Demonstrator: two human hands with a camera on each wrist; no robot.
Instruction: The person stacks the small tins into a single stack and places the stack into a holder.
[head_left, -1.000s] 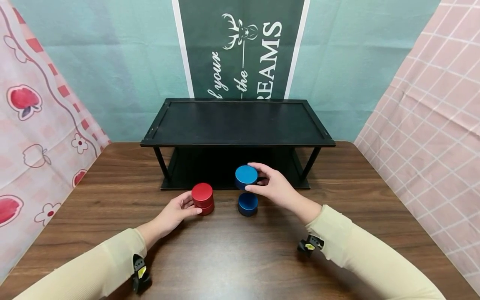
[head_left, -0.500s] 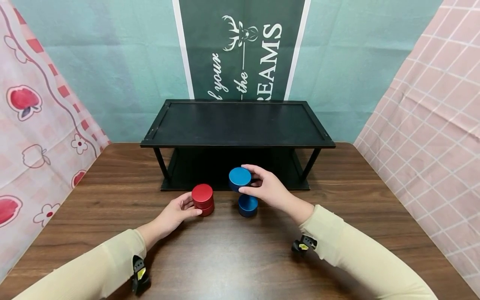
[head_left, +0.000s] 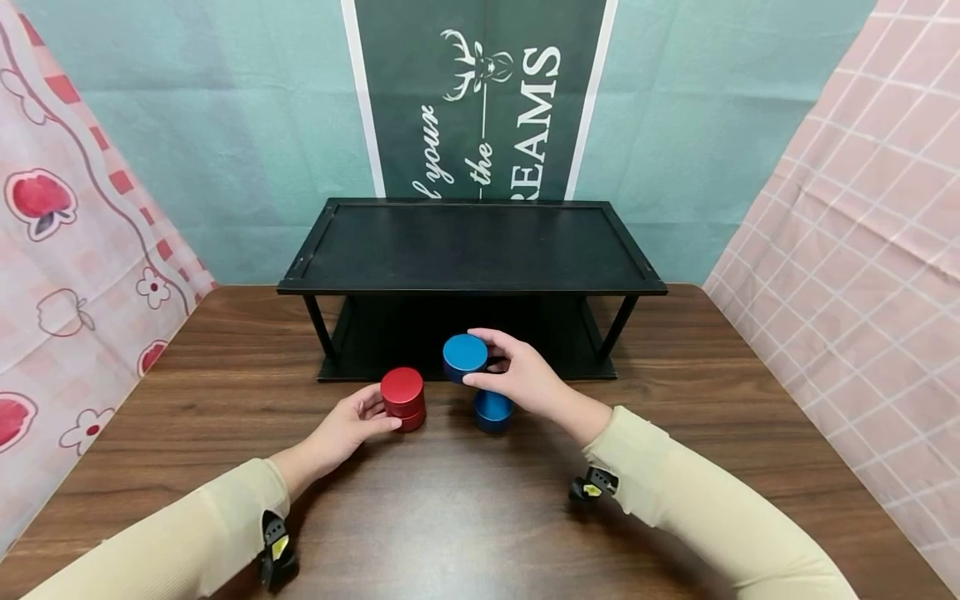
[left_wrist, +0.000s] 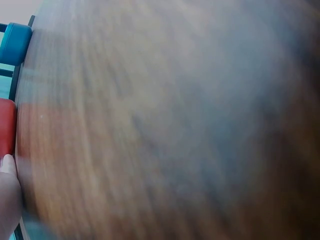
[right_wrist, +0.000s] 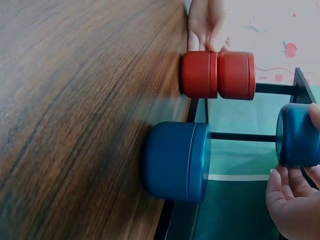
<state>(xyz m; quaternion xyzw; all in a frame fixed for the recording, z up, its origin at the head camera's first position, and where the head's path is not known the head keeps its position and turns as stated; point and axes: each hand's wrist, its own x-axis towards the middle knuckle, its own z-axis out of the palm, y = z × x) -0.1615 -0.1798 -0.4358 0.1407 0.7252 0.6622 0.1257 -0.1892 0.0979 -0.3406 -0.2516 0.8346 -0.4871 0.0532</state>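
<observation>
Backdrop: teal cloth (head_left: 225,142) w/ dk green printed panel (head_left: 480,100) behind; pink patterned cloth both sides.
Table: brown woodgrain (head_left: 480,508); blk two-level rack (head_left: 472,246) at back.
Held blue tin: short, round, metallic (head_left: 464,353), brighter flat top, darker side; up off table, just in front of rack, above & a bit L of lower blue tin.
Lower blue tin: same type (head_left: 492,413), upright on table; lid seam clear in R wrist view.
Red stack: two round matte-metallic tins, one on other (head_left: 402,397), on table, L of blues.
R hand: thumb + fingers clamped on held blue tin (head_left: 525,379).
L hand: thumb + fingers curled round L side of red stack (head_left: 352,429).
Vs 1 s ago: held blue tin shifted L, was more squarely over lower one; red stack & L hand about same.
Hidden: back of lower blue tin's top, behind held tin & R hand; some L fingertips behind red.
Cut off/blurry: L wrist view mostly blurred wood, red + hand cropped at edge; R wrist view crops held tin & R hand.
</observation>
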